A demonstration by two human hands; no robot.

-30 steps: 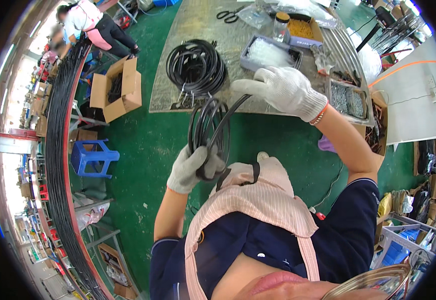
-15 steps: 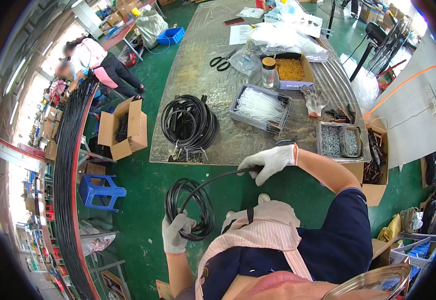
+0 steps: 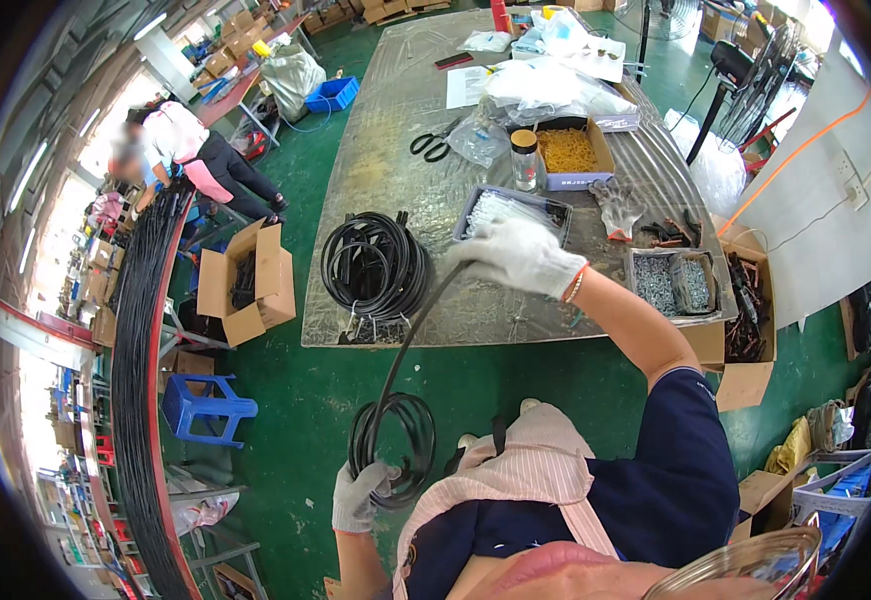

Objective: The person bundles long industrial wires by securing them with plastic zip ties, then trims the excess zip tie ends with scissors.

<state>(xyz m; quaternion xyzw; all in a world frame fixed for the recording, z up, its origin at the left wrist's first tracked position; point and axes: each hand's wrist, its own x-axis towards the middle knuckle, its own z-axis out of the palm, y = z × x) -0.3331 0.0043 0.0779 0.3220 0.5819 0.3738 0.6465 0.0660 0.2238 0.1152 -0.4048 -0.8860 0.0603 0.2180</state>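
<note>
A small coil of black cable hangs below the table's front edge, with my left hand closed around its lower left side. From the coil a free length of cable runs up and to the right, and my right hand grips it near its upper end over the tabletop. Both hands wear white work gloves. White cable ties lie in a grey box just behind my right hand, which hides part of them. A larger stack of coiled black cables rests on the table left of my right hand.
On the table are scissors, a jar, a box of yellow pieces and screw trays. A blue stool and an open carton stand left. A co-worker bends over long cables.
My right hand has moved up and left over the table, pulling the cable's free length upright. The coil in my left hand has dropped slightly lower.
</note>
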